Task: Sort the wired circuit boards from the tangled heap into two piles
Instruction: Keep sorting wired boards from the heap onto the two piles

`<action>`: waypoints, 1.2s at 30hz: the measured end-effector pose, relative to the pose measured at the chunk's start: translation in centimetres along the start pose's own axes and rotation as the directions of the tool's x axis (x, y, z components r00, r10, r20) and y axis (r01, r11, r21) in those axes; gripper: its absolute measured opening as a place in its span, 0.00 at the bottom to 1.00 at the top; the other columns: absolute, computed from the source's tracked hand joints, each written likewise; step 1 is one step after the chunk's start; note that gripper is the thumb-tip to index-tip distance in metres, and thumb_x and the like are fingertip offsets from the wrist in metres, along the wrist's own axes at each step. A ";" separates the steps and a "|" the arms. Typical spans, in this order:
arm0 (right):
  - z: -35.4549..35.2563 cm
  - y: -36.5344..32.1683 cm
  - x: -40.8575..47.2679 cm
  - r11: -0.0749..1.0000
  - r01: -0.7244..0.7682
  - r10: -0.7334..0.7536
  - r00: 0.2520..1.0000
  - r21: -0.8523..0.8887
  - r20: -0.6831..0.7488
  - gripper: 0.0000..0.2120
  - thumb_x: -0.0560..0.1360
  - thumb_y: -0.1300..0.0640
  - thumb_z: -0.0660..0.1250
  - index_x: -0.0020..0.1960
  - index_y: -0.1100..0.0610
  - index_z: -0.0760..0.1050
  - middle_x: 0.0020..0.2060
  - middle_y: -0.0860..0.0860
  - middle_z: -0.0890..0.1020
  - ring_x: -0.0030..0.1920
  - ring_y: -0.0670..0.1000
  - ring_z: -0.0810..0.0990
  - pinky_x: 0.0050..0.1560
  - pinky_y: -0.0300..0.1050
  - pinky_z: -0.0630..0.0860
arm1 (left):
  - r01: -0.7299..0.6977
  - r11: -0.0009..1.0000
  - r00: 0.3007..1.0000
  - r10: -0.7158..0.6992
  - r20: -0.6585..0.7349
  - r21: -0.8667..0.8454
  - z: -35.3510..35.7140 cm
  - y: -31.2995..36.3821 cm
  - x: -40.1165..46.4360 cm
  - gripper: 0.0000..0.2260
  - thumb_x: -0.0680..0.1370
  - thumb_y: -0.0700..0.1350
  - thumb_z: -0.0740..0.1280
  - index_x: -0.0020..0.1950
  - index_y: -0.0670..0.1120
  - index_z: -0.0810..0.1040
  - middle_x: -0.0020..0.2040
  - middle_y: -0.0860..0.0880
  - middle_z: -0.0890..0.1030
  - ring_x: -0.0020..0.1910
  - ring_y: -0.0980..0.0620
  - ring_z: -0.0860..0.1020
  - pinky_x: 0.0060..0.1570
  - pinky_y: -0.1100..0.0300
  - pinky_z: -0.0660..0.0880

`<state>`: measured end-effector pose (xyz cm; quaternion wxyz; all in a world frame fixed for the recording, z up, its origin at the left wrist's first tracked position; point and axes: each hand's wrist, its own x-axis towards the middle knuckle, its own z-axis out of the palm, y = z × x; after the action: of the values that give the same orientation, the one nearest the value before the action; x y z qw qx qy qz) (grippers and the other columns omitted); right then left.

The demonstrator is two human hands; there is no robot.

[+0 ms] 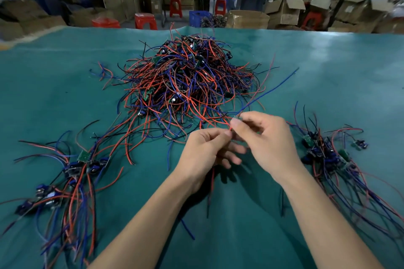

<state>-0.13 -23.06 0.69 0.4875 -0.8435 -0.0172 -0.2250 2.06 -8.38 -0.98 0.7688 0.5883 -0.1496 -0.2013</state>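
Observation:
A tangled heap (188, 81) of small circuit boards with red, blue and black wires lies mid-table. One sorted pile (70, 172) lies at the near left, another pile (328, 155) at the near right. In front of the heap, my right hand (266, 140) pinches a small wired board (236, 118) between thumb and fingers; its blue wire runs up to the right. My left hand (207, 150) pinches red wires (228, 130) of the same board just below it. More wires hang down under my hands.
The table is covered by a green mat (328, 61). Behind its far edge stand cardboard boxes (284, 13), red stools (145, 20) and a blue crate (199, 17). People work at benches in the background.

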 end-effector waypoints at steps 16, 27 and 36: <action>-4.2 -7.1 2.6 0.904 0.130 0.090 0.874 0.408 -0.478 0.12 0.75 0.54 0.69 0.34 0.54 0.81 0.27 0.49 0.82 0.25 0.49 0.73 0.24 0.42 0.67 | -0.015 0.964 0.991 -0.021 0.132 0.264 0.8 0.4 -0.6 0.08 0.82 0.37 0.61 0.50 0.38 0.79 0.39 0.44 0.82 0.29 0.56 0.78 0.28 0.67 0.73; 9.7 -12.5 6.2 0.871 0.251 0.053 0.805 -0.421 0.590 0.19 0.79 0.43 0.67 0.41 0.57 0.82 0.40 0.57 0.86 0.39 0.58 0.86 0.46 0.50 0.84 | -0.133 0.919 0.991 0.127 0.041 0.370 0.5 0.1 -1.1 0.13 0.74 0.29 0.61 0.43 0.44 0.81 0.42 0.45 0.82 0.35 0.64 0.80 0.38 0.69 0.78; 4.9 -3.1 13.2 0.542 0.040 0.061 0.994 -0.840 0.087 0.10 0.79 0.56 0.69 0.60 0.54 0.81 0.57 0.61 0.81 0.58 0.65 0.80 0.52 0.55 0.77 | -0.013 0.970 0.998 -0.004 0.068 0.243 0.6 -0.3 0.0 0.07 0.81 0.32 0.61 0.55 0.33 0.77 0.40 0.40 0.80 0.28 0.53 0.76 0.26 0.65 0.74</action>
<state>12.74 -19.84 6.35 0.0239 -0.9846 0.0720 -0.1578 1.71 -8.93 -1.06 0.6859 0.6704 -0.2005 -0.1998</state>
